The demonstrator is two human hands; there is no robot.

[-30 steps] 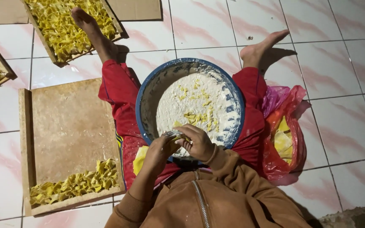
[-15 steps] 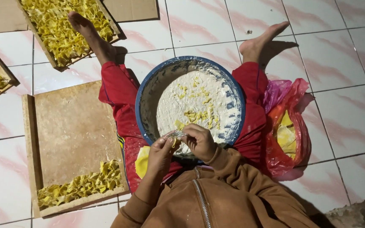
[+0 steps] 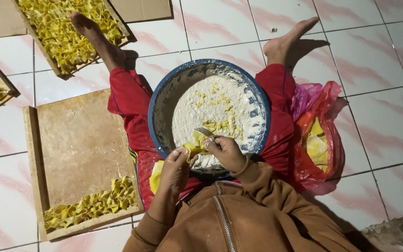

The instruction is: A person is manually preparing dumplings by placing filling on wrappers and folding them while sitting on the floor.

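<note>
tiled floor (image 3: 378,60), seated person: left hand (image 3: 176,167) pinches yellow wrapper (image 3: 193,148) over floured basin (image 3: 164,100), right hand (image 3: 227,150) grips fork (image 3: 204,132); filling step appears underway, folding judged next.

light: warm, fairly bright | shadows: soft, cast rightward | focus: sharp | blur: none

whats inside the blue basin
The blue basin holds a white floury mass dotted with yellow pieces. The hands cover its near edge; underneath the white mass is hidden.
</note>
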